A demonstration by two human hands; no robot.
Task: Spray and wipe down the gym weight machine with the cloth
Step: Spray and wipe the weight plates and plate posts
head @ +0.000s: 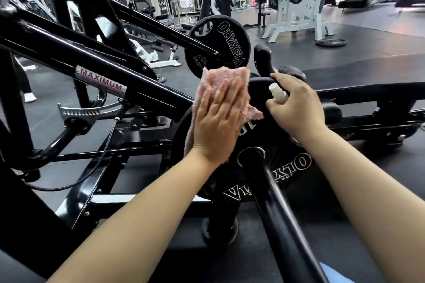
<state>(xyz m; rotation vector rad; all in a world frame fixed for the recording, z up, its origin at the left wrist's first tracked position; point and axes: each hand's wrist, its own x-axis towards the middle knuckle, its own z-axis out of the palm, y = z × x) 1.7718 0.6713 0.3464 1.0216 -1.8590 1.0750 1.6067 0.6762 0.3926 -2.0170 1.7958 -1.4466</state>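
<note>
My left hand [217, 122] lies flat with straight fingers on a pink cloth [226, 80], pressing it against the upper left face of a black weight plate [273, 167] loaded on the black machine [99, 62]. My right hand [296, 105] grips a small white spray bottle [278, 93], its cap pointing up and left toward the cloth. The bottle's body is mostly hidden inside the fist. A black bar [276, 209] runs from the plate's centre toward me.
A second black weight plate [216, 46] hangs on the machine's far arm. Two padded black handles [264, 55] stand just beyond my right hand. A white rack [296, 4] and a loose plate [331, 42] sit on the dark rubber floor at the back right.
</note>
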